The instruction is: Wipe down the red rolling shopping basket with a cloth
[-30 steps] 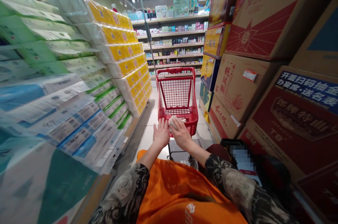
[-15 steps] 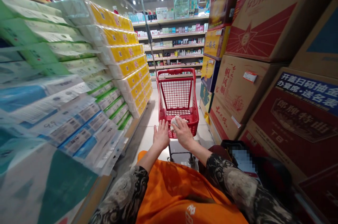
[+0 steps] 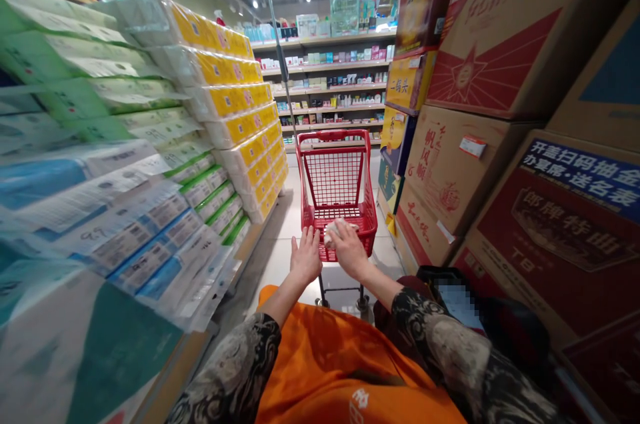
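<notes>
A red plastic shopping cart (image 3: 367,201) stands in front of me in the aisle. My left hand (image 3: 306,257) lies at its near left edge, with the fingers stretched out and slightly apart, holding nothing. My right hand (image 3: 351,252) is over the near rim of the basket, its fingers bent over a crumpled white cloth (image 3: 332,232). The cloth bunches out to the left of the fingers and lies against the red plastic. Part of it is hidden beneath the hand.
Stacked tissue packs (image 3: 220,111) line the left side. Cardboard cartons (image 3: 440,164) are piled high on the right, with a dark bag (image 3: 510,327) near my right arm. Beyond the cart are stocked shelves (image 3: 333,67) and a thin upright pole (image 3: 273,17).
My right hand has shifted slightly to the right with the white cloth. My left hand and the cart look almost the same.
</notes>
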The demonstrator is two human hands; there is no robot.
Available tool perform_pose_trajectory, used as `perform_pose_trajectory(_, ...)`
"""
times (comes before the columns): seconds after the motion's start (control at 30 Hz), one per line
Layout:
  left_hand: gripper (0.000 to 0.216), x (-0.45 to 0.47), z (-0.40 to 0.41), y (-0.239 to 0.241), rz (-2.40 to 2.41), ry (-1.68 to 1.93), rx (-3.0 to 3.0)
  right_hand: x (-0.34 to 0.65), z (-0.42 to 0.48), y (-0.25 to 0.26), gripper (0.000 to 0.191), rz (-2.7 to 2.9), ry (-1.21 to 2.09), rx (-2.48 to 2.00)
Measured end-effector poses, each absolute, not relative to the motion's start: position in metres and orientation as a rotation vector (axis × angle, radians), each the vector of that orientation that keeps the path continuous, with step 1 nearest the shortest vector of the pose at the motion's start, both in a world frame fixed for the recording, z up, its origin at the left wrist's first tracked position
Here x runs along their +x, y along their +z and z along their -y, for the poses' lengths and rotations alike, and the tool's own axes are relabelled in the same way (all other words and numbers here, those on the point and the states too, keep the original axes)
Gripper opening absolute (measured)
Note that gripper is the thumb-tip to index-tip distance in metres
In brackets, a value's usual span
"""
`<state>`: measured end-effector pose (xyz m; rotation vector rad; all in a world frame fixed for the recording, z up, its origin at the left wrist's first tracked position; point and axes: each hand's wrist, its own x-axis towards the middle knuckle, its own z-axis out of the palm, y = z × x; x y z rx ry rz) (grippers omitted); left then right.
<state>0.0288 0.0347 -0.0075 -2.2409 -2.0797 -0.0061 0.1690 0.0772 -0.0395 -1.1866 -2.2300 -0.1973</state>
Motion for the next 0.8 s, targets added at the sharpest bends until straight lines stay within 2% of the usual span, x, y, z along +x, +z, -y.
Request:
perform_pose_trajectory(0.13,0.067,0.022,-0.034,-0.009,2.075,-0.034,-2.221,0.159,-0.079,-0.041,0.035,2.301,-0.232,-1.039)
perform_pose_trajectory(0.37,0.066,0.015,-0.036,-0.015,2.055,-0.125,-2.218,0.252,-0.088,-0.038,0.037,2.109,-0.247,-1.301)
perform_pose_trajectory(0.6,0.059,0.009,-0.037,0.0,2.016,-0.054,-2.242,0.184,-0.075,-0.044,0.038,2.245,-0.171,-1.103)
perform_pose_trajectory(0.8,0.046,0.01,-0.043,0.015,1.962,-0.042,-2.357,0.203,-0.086,-0.046,0.037,2.272,-0.15,-1.153)
